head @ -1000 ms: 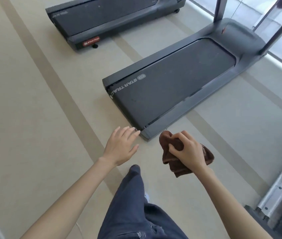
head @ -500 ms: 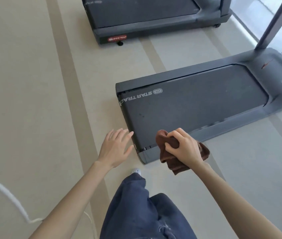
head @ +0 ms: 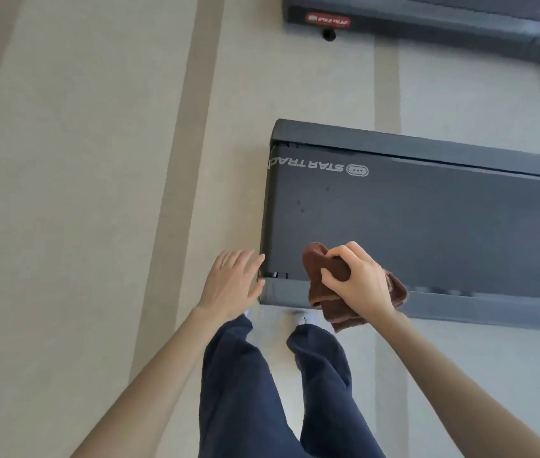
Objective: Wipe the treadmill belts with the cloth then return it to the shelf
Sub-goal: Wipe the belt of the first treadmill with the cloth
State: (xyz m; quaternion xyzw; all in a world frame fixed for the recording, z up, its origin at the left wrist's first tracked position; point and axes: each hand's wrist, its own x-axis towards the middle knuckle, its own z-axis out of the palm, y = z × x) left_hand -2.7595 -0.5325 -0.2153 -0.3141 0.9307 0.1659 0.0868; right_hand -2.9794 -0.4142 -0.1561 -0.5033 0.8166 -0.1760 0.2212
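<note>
A dark grey treadmill belt [head: 427, 226] with white "STAR TRAC" lettering lies right in front of me, its rear end toward the left. My right hand [head: 358, 282] grips a bunched brown cloth [head: 325, 292] in the air over the near rear corner of the belt. My left hand [head: 232, 282] hovers with fingers straight beside the treadmill's rear end cap, holding nothing. A second treadmill [head: 427, 24] with a red badge stands at the top of the view. No shelf is in sight.
Beige carpet with darker stripes [head: 192, 127] covers the floor to the left and between the two machines. My legs in dark blue trousers [head: 262, 391] and white shoes stand just short of the near treadmill's side rail [head: 460, 309].
I have stepped closer to the near treadmill, which has grown larger in view. My right hand with the cloth has come over the belt's near corner; my left hand stays beside the rear end.
</note>
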